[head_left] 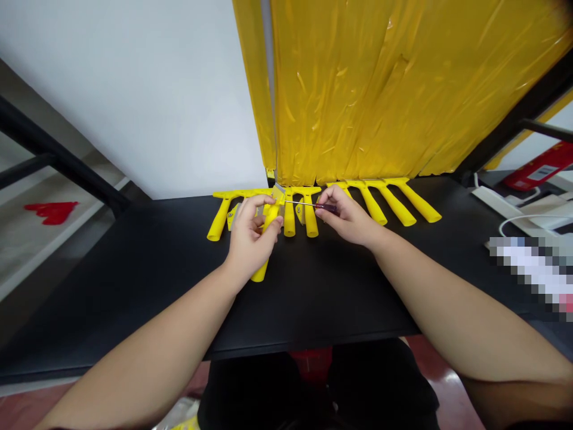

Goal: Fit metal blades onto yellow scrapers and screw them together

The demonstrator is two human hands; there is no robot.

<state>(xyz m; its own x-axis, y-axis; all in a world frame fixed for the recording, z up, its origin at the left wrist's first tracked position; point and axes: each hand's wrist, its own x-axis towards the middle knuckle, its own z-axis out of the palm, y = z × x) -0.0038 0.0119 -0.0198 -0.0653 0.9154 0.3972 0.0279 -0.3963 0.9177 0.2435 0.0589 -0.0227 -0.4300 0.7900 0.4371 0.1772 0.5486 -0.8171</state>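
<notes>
My left hand (pixel 253 236) grips the handle of a yellow plastic scraper (pixel 270 230), whose metal-edged head sits near the middle of the table. My right hand (pixel 344 215) pinches a small screwdriver (pixel 308 204) with a dark red handle, and its thin steel shaft reaches to that scraper's head. Several more yellow T-shaped scrapers (pixel 385 200) lie side by side behind and to the right of my right hand. Another yellow scraper (pixel 221 216) lies to the left of my left hand. My hands hide parts of the row.
The scrapers lie on a black table (pixel 304 298), with its near edge below my forearms. Yellow plastic sheeting (pixel 380 89) hangs behind them beside a white wall (pixel 134 89). A white power strip (pixel 496 203) and cables sit at the right, near a red box (pixel 539 167).
</notes>
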